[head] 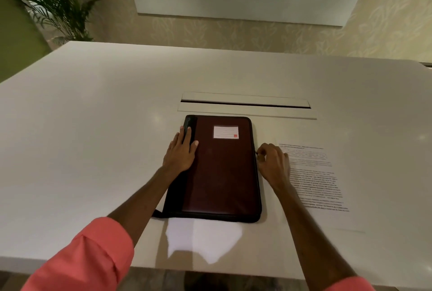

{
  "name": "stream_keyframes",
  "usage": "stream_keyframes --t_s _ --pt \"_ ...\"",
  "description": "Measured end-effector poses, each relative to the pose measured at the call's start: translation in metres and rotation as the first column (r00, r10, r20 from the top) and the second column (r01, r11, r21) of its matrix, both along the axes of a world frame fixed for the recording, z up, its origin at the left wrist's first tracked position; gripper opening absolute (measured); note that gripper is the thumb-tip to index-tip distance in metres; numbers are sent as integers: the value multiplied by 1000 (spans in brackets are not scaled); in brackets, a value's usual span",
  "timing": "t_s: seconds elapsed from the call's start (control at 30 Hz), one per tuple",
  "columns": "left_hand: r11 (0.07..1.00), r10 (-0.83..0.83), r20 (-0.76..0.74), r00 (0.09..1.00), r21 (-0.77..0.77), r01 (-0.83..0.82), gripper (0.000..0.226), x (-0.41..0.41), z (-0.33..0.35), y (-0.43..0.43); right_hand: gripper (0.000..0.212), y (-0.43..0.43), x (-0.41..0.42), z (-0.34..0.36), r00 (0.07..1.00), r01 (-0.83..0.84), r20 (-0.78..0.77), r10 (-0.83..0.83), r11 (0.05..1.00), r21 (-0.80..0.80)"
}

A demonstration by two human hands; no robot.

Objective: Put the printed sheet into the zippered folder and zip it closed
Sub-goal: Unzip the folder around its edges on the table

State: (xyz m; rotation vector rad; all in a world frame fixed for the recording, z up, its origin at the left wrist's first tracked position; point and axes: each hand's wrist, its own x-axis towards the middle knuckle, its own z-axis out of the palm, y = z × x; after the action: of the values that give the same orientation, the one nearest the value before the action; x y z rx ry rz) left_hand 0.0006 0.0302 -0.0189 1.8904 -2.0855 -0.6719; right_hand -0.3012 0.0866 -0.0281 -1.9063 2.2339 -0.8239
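A dark maroon zippered folder (222,174) with a black spine and a white label lies closed on the white table (93,127). My left hand (181,150) rests flat on the folder's left spine edge, pressing it down. My right hand (272,162) is at the folder's right edge, fingers pinched on the small zipper pull (257,153). The printed sheet (315,178) lies flat on the table just right of the folder, partly under my right hand and forearm.
A long cable slot with a flap (245,103) is set into the table just beyond the folder. A potted palm (53,3) stands past the table's far left corner. The table's near edge (210,267) runs below my forearms.
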Motion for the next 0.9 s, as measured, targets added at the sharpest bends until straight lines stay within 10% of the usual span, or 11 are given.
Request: stream_keyframes --t_s 0.9 --pt "971 -237 -41 971 20 238 70 43 -12 71 15 107 31 -5 981 104 170 -92 993 -64"
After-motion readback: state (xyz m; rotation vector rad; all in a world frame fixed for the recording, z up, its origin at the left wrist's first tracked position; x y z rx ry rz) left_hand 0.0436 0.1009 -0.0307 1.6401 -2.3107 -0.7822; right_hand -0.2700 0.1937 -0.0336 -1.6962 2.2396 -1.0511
